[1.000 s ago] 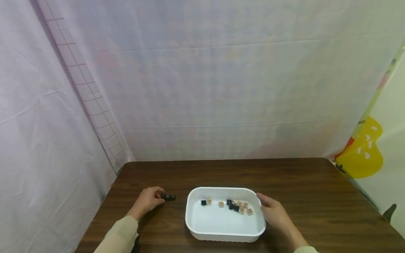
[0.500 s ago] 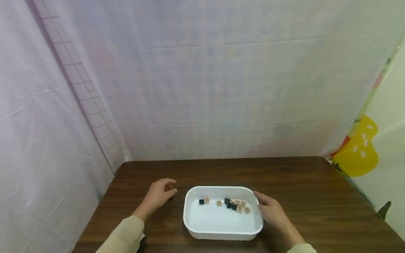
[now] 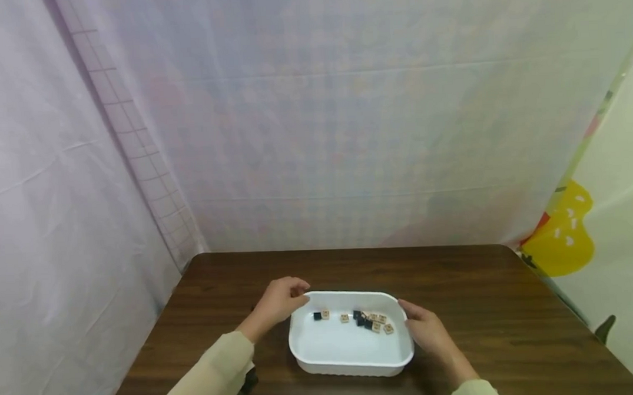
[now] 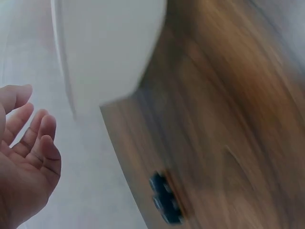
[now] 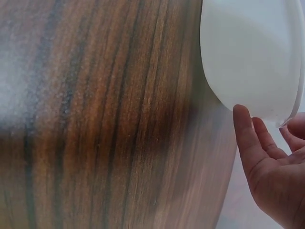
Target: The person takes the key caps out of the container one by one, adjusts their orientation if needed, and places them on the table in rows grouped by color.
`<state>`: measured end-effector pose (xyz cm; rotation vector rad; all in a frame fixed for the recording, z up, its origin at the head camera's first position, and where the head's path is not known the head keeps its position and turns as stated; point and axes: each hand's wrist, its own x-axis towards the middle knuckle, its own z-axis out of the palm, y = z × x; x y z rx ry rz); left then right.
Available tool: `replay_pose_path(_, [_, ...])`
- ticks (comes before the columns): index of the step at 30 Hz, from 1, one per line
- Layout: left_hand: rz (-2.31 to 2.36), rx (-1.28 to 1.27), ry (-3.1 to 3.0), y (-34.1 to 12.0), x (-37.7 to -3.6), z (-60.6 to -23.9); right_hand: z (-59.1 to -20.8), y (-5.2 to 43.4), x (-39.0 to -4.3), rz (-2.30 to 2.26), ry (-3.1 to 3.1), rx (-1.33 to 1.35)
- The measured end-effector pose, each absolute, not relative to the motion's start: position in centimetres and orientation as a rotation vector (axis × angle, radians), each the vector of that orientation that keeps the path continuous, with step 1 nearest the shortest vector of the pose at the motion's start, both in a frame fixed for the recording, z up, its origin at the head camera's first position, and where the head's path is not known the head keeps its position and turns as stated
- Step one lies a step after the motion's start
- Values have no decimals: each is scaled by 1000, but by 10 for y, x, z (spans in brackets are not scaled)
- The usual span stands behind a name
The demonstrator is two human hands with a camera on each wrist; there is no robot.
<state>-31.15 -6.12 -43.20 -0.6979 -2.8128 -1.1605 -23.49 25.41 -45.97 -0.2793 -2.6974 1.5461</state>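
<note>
A white rectangular basin (image 3: 350, 368) stands on the table, with several small black blocks (image 3: 368, 323) and tan square blocks (image 3: 345, 318) inside. My left hand (image 3: 279, 299) is over the basin's far left corner, fingers loosely bent and holding nothing. The left wrist view shows that hand (image 4: 28, 157) with bare fingers beside the basin wall (image 4: 109, 47). A joined row of black blocks (image 4: 165, 198) lies on the table, mostly hidden by my left arm in the head view. My right hand (image 3: 427, 331) grips the basin's right end, with fingertips (image 5: 241, 112) against its outer wall.
The brown wooden table (image 3: 491, 308) extends around the basin, with its far edge against a pale curtain (image 3: 341, 161). White sheeting (image 3: 58, 232) hangs at the left. Another sheet with a yellow print (image 3: 562, 240) hangs at the right.
My left hand has let go of the black block row on the table and moved right to the basin's far left corner. The right hand stays on the basin.
</note>
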Motion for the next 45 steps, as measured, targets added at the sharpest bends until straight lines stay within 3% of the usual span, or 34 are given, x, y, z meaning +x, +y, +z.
replay_pose_path(23, [-1261,-781,-2757,27,-286,-459,-453,250,-231,1506,-2698,-198])
replay_pose_path(45, [-857,-679,-2878,50,-289,-477,-453,247,-228,1443,-2698,-177])
